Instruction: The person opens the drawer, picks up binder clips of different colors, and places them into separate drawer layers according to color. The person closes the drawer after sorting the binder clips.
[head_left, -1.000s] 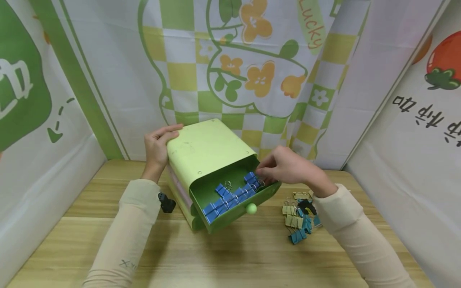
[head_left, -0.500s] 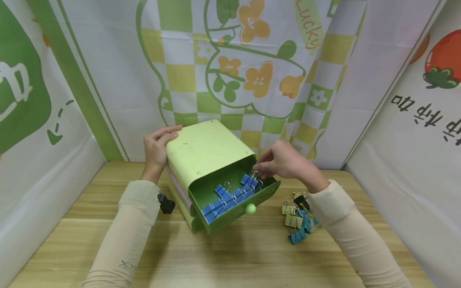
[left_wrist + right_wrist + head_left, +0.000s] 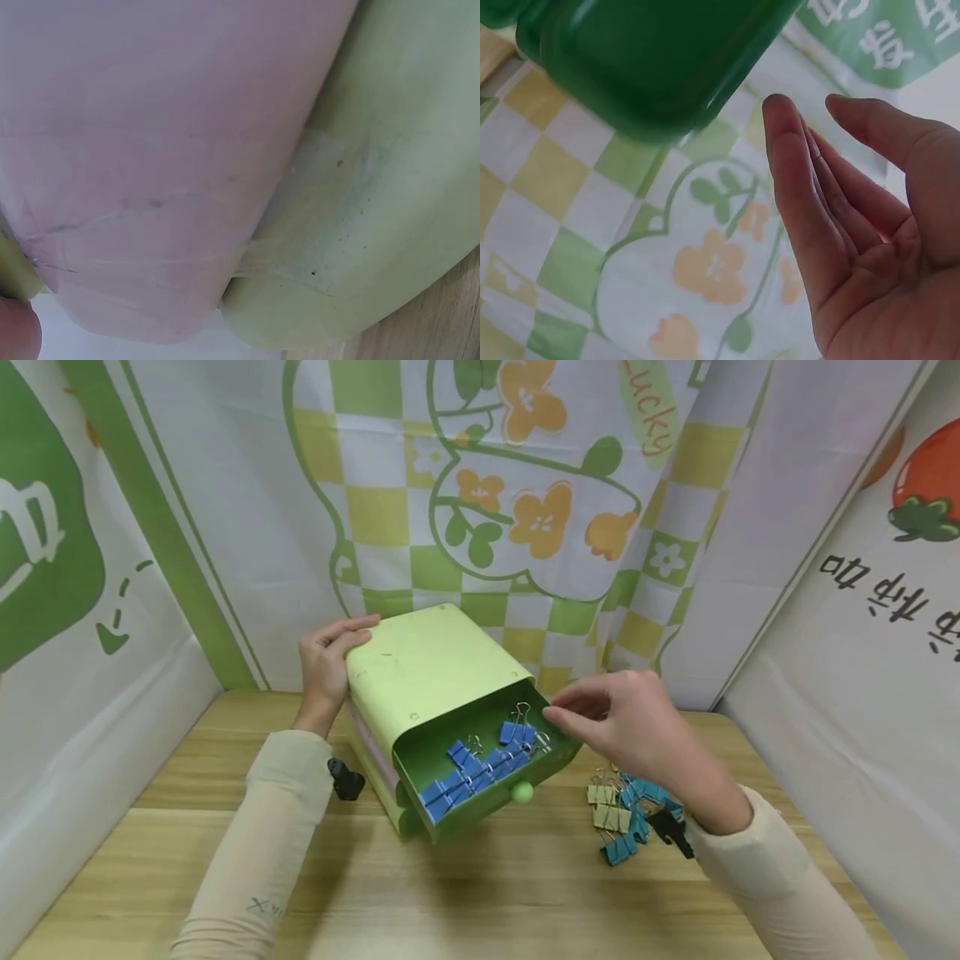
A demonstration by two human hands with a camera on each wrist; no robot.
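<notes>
A drawer cabinet (image 3: pixel 435 668) with a light green top, a pink middle and a light green lower tier stands on the table. Its green top drawer (image 3: pixel 480 814) is pulled out. Several blue binder clips (image 3: pixel 480 768) lie inside, one with its wire handles (image 3: pixel 521 712) sticking up near the right side. My left hand (image 3: pixel 325 672) holds the cabinet's back left corner; some of its fingers are hidden. In the left wrist view a fingertip (image 3: pixel 16 330) touches the light green edge. My right hand (image 3: pixel 630 714) hovers beside the drawer's right wall, holding nothing, thumb and fingers apart.
Yellow binder clips (image 3: pixel 611 817) and teal binder clips (image 3: pixel 618 849) lie in a pile on the wooden table (image 3: pixel 480 902), right of the cabinet. A patterned curtain (image 3: pixel 487 527) hangs close behind the cabinet. White printed side walls (image 3: pixel 862 693) border the table.
My right hand has let go of a blue binder clip in the drawer and moved right, its fingers parting. That clip's handles now stand up. The left hand stays put.
</notes>
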